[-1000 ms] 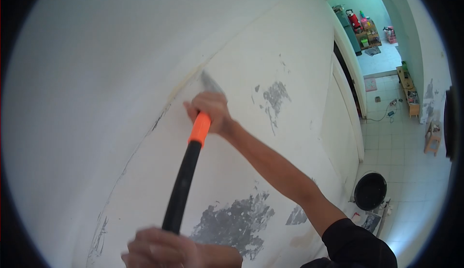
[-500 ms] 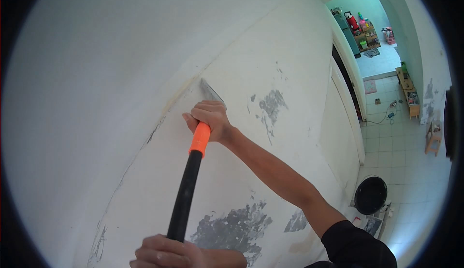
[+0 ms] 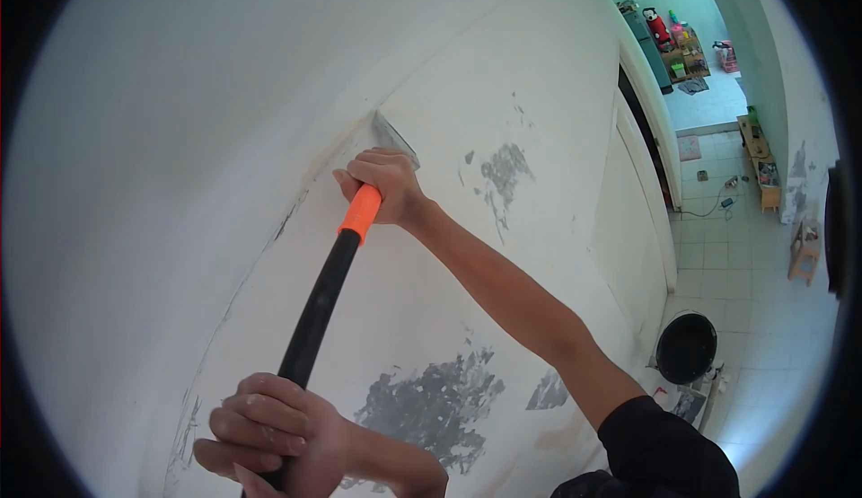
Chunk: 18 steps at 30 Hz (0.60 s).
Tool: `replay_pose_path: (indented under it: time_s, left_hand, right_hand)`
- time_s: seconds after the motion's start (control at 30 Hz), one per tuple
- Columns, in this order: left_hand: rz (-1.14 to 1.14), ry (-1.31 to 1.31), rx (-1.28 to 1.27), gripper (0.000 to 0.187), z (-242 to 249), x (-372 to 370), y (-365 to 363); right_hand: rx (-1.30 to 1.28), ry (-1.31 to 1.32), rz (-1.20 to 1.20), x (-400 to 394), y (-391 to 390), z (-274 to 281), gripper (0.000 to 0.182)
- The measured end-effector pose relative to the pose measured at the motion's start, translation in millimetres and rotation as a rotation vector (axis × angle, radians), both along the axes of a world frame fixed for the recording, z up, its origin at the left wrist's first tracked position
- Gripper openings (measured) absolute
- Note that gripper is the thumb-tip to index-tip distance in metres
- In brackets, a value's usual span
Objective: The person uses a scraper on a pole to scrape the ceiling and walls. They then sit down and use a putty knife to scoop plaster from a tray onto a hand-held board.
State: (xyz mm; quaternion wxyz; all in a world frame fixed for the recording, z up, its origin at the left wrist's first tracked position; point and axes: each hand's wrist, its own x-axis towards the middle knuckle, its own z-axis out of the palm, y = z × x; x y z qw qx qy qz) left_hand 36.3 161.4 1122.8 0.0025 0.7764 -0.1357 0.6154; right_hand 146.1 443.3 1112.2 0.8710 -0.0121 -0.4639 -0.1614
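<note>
A long-handled scraper has a black shaft (image 3: 323,305), an orange sleeve (image 3: 360,213) and a flat metal blade (image 3: 395,137). The blade lies at the wall's corner line. My right hand (image 3: 386,184) is closed around the orange upper part, just below the blade. Lower down, my left hand (image 3: 278,431) wraps round the black shaft, its fingers curled toward me and whitish specks on them. The pale wall (image 3: 458,273) bears grey bare patches (image 3: 435,408), with a smaller grey patch (image 3: 507,170) right of the blade.
At the right, a black bucket (image 3: 687,348) stands on the tiled floor (image 3: 705,269). Beyond it are a wooden stool (image 3: 805,251), a low wooden bench (image 3: 759,158) and a cord (image 3: 705,214). A doorway shows a shelf (image 3: 687,58) with goods.
Both hands and the scraper have moved up along the wall. The lower end of the shaft has swung left, and more of my left hand shows.
</note>
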Motion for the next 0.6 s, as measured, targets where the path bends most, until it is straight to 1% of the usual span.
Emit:
replay_pose_path:
  time_s: [0.07,0.1,0.13,0.2,0.23,0.27,0.33,0.37,0.4,0.43,0.47,0.5,0.53,0.57,0.6]
  left_hand:
    - [-0.020,-0.003,-0.004,0.018,-0.2,2.7,-0.1]
    - [-0.056,-0.025,0.045,0.019,-8.1,12.3,2.3]
    - [-0.065,-0.059,0.085,0.019,-20.8,23.8,-1.3]
    - [0.027,-0.209,0.015,0.029,-20.8,39.0,20.2]
    - [0.018,-0.334,-0.072,0.027,-14.7,47.7,25.3]
    - [-0.003,-0.310,-0.114,0.027,-8.3,44.5,21.8]
    - [0.003,-0.383,-0.095,0.028,-6.1,50.2,10.6]
    - [-0.072,-0.249,-0.041,0.028,-11.8,36.4,2.9]
    - [-0.153,-0.117,0.020,0.028,-17.9,21.0,-3.2]
    - [-0.203,0.019,-0.007,0.027,-16.8,24.3,-4.7]
    - [-0.202,0.017,-0.009,0.027,-17.9,27.6,0.9]
    - [-0.101,-0.142,-0.052,0.027,-19.5,33.6,12.9]
    - [0.003,-0.303,-0.092,0.027,-16.4,41.0,22.5]
    - [-0.004,-0.328,-0.137,0.027,-11.5,43.4,27.7]
    - [-0.002,-0.331,-0.134,0.027,-9.8,40.7,27.5]
  right_hand:
    - [0.089,-0.086,0.037,1.1,-7.9,-0.7,0.038]
    - [0.051,-0.094,0.026,-5.0,-22.7,-9.5,0.039]
    - [0.063,-0.090,0.023,-2.4,-16.8,-10.3,0.038]
    - [0.092,-0.033,0.045,10.6,5.6,-1.7,0.038]
    - [-0.019,-0.009,-0.018,13.7,16.3,-0.5,0.037]
    - [-0.018,-0.008,-0.017,12.4,11.3,0.0,0.037]
    - [-0.006,-0.091,0.005,13.5,-0.1,-1.3,0.035]
    - [0.090,-0.106,0.094,4.6,-6.3,-2.5,0.034]
    - [0.061,-0.145,0.060,-1.2,-13.7,-9.8,0.034]
    - [0.059,-0.139,0.045,2.3,-10.2,-8.6,0.034]
    - [0.051,-0.127,0.043,0.3,-8.2,-10.1,0.034]
    - [0.049,-0.128,0.047,4.7,-1.8,-8.3,0.034]
    - [-0.008,-0.080,-0.003,13.5,10.9,-3.9,0.034]
    - [-0.067,-0.030,-0.051,16.9,13.9,-0.8,0.034]
    - [-0.064,-0.033,-0.049,15.4,13.1,-0.3,0.034]
